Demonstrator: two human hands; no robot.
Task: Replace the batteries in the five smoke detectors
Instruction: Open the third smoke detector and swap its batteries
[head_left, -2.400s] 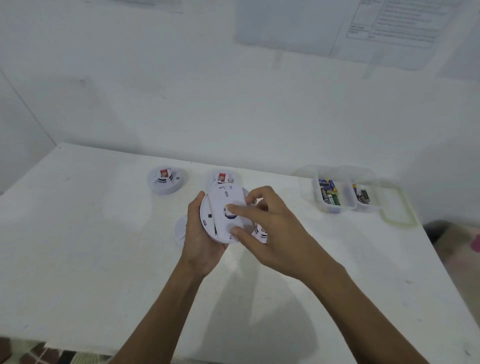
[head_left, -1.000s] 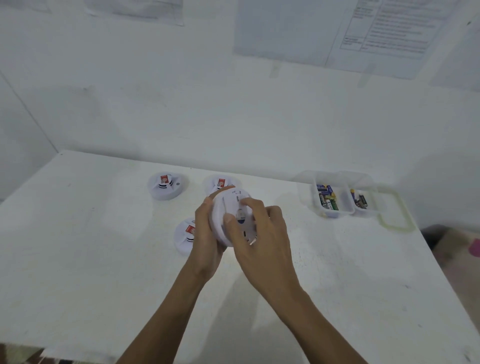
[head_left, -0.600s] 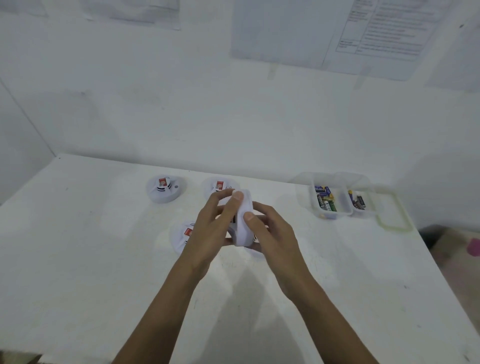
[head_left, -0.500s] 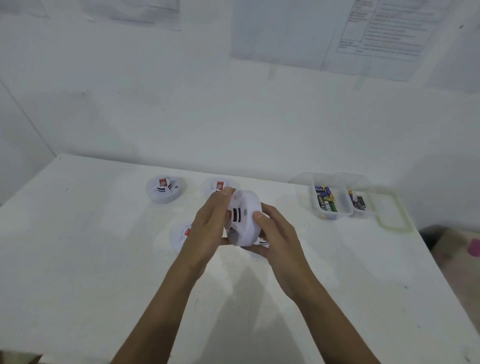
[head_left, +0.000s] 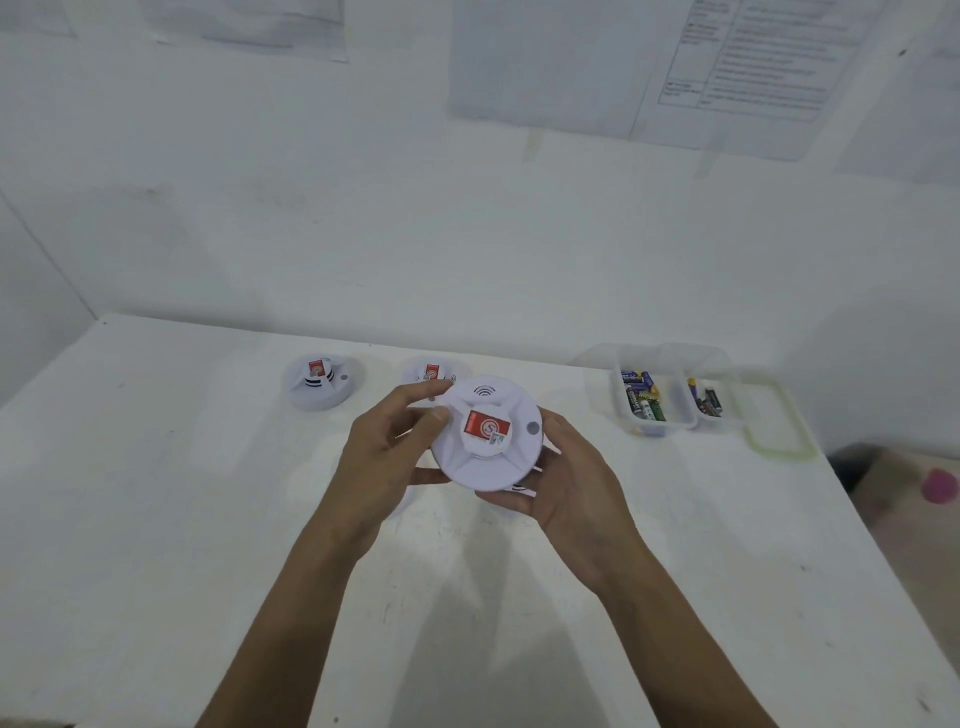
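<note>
I hold a round white smoke detector (head_left: 488, 434) above the table with both hands, its front with the red sticker facing me. My left hand (head_left: 382, 457) grips its left rim, my right hand (head_left: 566, 488) cups its right and lower rim. Two more white detectors stand at the back: one at the far left (head_left: 319, 384), one (head_left: 428, 371) partly behind my left fingers. Further detectors lie hidden under my hands. Two clear tubs of batteries stand at the right: the larger (head_left: 644, 402), the smaller (head_left: 709, 400).
A clear lid with a green rim (head_left: 779, 426) lies right of the tubs on the white table (head_left: 156, 519). Walls close the table at the back and left; its right edge drops to the floor. Papers hang on the wall.
The detector has been turned over in my hands: earlier its back faced me, then its edge, now its front with the red sticker.
</note>
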